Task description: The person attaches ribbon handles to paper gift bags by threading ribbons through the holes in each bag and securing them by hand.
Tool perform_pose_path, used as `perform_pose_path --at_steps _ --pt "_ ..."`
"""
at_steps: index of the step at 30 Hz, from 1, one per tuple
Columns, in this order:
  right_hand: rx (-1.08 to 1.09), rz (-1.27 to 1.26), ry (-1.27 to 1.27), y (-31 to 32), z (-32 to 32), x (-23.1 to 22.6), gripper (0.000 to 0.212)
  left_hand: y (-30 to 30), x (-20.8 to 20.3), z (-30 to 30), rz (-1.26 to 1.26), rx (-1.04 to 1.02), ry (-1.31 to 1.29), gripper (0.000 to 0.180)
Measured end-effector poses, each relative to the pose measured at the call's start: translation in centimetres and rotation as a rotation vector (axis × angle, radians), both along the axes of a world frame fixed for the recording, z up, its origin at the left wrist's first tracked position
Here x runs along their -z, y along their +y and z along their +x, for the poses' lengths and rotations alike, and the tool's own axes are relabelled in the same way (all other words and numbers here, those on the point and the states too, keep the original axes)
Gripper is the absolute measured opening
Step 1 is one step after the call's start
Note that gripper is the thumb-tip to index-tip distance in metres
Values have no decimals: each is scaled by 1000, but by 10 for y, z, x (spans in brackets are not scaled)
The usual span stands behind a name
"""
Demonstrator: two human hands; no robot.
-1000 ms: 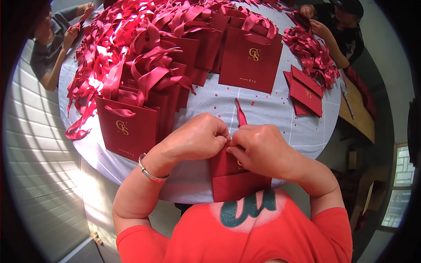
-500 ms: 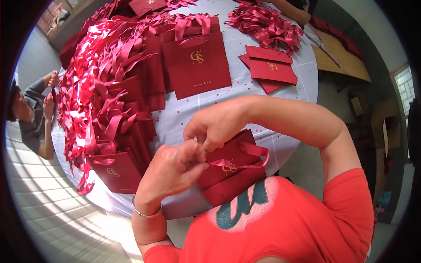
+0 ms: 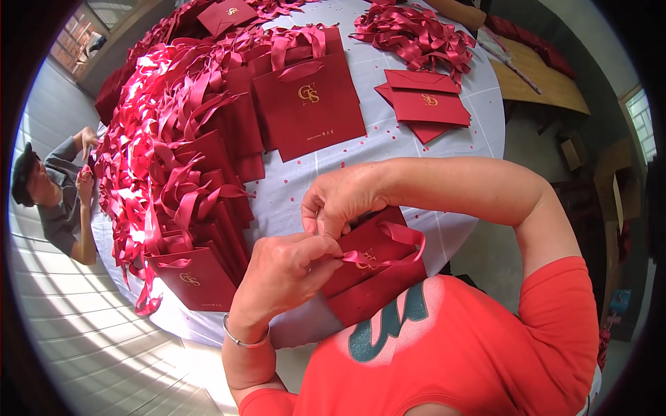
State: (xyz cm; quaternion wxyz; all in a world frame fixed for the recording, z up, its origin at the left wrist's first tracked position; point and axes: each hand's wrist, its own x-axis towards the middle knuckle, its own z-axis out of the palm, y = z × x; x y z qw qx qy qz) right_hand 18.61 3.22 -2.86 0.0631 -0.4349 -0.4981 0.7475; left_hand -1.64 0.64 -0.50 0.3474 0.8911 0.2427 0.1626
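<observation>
The round, cloth-covered desk (image 3: 277, 197) curves close in front of the person, its near edge running under the work and its right edge falling away just beyond the right forearm. A crowded row of red bags (image 3: 191, 277) lines the left side, near the left hand, so room that way is tight; a strip of cloth strewn with red dots gives freer room ahead, up to the large upright bag (image 3: 312, 114) and the flat red stack (image 3: 430, 107). The bag in work (image 3: 368, 303) lies flat at the near edge, beside the person's shirt. The left hand (image 3: 283, 272) has its grip pinched closed on the ribbon (image 3: 415, 237), which loops across that bag's front; the right hand (image 3: 340, 197) curls its fingers against the left fingertips, and whether its grip is closed on anything cannot be told. The step appears to be working the ribbon's end, perhaps into a knot; the next move seems to call for a firm left pinch, fine right fingertip work and slack in the loop.
</observation>
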Motion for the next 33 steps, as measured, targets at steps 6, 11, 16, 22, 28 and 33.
perform_pose_path --at_steps 6,11,16,22,28,33 --pt "210 66 -109 -3 -2 1 31 0 -6 1 -109 17 -24 8" --pt "506 656 -5 16 19 18 19 0 -6 1 -131 4 -19 10" --pt "609 802 -90 9 29 22 15 3 1 0 -157 25 -70 11" --pt "547 836 -184 -9 43 10 17 3 1 1 -223 20 -84 11" --pt "351 817 -391 -81 76 1 21 5 6 6 -86 -32 42 17" --pt "454 991 -301 -113 76 18 12 2 13 14 -68 -149 30 22"
